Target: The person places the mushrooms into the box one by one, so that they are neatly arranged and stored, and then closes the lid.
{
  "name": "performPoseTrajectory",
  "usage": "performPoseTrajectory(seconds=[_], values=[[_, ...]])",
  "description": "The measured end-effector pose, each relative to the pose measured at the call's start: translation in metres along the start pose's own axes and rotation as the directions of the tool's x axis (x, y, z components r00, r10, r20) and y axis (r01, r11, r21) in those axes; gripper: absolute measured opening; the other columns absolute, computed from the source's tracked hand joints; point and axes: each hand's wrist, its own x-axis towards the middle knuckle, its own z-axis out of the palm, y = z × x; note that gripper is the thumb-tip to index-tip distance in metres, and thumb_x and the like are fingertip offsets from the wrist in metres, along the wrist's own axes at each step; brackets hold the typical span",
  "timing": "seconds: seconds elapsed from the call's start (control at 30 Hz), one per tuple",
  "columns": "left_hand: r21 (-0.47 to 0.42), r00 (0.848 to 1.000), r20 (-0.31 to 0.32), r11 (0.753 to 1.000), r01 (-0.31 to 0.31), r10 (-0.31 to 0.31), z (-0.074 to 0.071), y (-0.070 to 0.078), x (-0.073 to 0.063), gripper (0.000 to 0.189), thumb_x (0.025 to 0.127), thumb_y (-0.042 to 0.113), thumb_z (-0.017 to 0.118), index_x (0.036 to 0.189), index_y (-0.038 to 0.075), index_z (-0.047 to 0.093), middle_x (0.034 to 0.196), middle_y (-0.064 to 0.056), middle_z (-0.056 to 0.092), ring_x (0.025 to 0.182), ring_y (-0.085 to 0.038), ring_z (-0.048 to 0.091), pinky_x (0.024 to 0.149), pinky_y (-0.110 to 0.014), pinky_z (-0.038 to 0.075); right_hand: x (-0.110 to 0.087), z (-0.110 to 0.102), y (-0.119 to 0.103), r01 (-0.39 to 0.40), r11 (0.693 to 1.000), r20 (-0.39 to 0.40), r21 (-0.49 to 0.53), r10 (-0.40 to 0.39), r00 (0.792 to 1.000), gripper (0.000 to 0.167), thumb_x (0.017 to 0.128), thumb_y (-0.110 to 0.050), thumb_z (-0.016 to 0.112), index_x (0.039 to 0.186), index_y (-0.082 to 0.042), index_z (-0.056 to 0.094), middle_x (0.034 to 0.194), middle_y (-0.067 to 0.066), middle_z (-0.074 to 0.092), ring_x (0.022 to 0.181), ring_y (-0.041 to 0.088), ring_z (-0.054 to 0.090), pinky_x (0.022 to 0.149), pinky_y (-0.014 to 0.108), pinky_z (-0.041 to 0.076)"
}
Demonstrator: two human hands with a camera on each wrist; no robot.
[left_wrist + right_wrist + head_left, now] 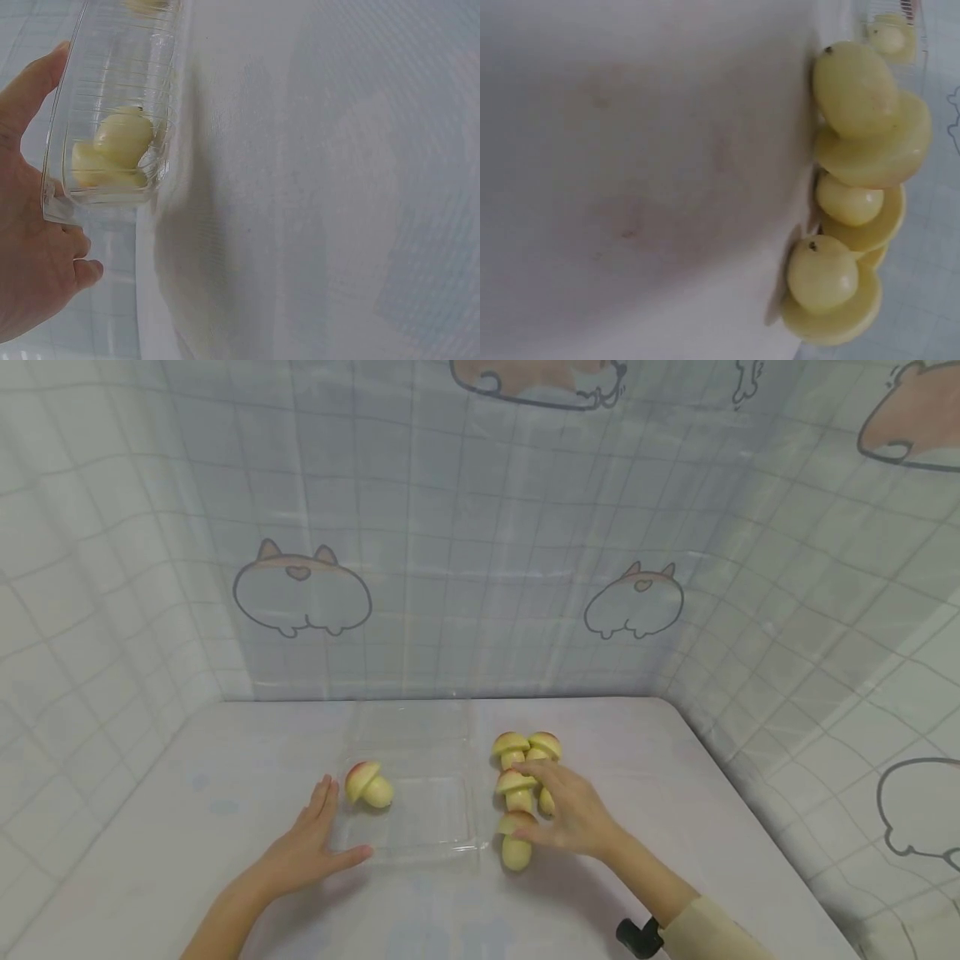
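A clear plastic box with its lid folded back holds one mushroom-shaped piece, pale yellow with a reddish-tinged cap. My left hand rests against the box's left side, fingers straight and thumb along the near edge. In the left wrist view, the thumb touches the rim. Several similar mushroom pieces lie right of the box. Over them is my right hand, thumb and index finger spread apart. Its index fingertip overlaps a middle mushroom's cap; the thumb tip is at the nearest mushroom. The right wrist view hides this hand.
The box's transparent lid lies toward the back of the white table. Curtains with a grid and cartoon animals stand at the back and both sides. A black object is by the right sleeve.
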Motion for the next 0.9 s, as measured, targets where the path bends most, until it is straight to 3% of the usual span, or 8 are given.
performPoseTrajectory(seconds=[0.23, 0.4, 0.67, 0.9], values=[[0.026, 1.000, -0.017, 1.000, -0.003, 0.003, 0.001, -0.003, 0.002, 0.116, 0.081, 0.056, 0.069, 0.146, -0.016, 0.007, 0.153, -0.036, 0.000, 0.138, -0.053, 0.007, 0.107, -0.066, 0.016, -0.010, 0.007, 0.002, 0.021, 1.000, 0.008, -0.006, -0.021, 1.000, 0.089, 0.060, -0.043, 0.088, 0.130, -0.002, 0.053, 0.127, 0.003, 0.059, 0.106, 0.020, 0.060, 0.090, 0.040, 0.051], [0.006, 1.000, -0.010, 1.000, 0.001, -0.001, 0.002, -0.003, 0.002, 0.116, 0.081, 0.056, 0.070, 0.147, -0.016, 0.006, 0.153, -0.035, -0.002, 0.138, -0.053, 0.005, 0.107, -0.066, 0.014, -0.019, 0.011, 0.001, -0.028, 0.999, 0.085, -0.021, 0.030, 0.996, 0.086, 0.065, -0.051, 0.084, 0.132, -0.009, 0.052, 0.127, -0.003, 0.058, 0.101, 0.015, 0.061, 0.079, 0.030, 0.053], [0.011, 1.000, -0.001, 1.000, 0.007, -0.007, 0.002, -0.004, 0.002, 0.117, 0.081, 0.058, 0.068, 0.148, -0.013, 0.003, 0.154, -0.034, -0.003, 0.138, -0.054, 0.006, 0.106, -0.068, 0.014, -0.029, 0.019, -0.001, -0.052, 0.996, 0.162, -0.068, 0.062, 0.985, 0.085, 0.063, -0.054, 0.084, 0.131, -0.014, 0.053, 0.127, -0.006, 0.057, 0.106, 0.015, 0.058, 0.088, 0.034, 0.050], [0.012, 1.000, 0.008, 1.000, 0.011, -0.011, 0.000, -0.001, 0.001, 0.116, 0.082, 0.057, 0.067, 0.147, -0.015, 0.004, 0.154, -0.035, -0.003, 0.138, -0.053, 0.004, 0.106, -0.067, 0.014, -0.035, 0.023, -0.003, -0.043, 0.988, 0.247, -0.148, 0.079, 0.966, 0.081, 0.063, -0.059, 0.081, 0.126, -0.014, 0.057, 0.122, -0.005, 0.058, 0.106, 0.015, 0.059, 0.087, 0.034, 0.050]])
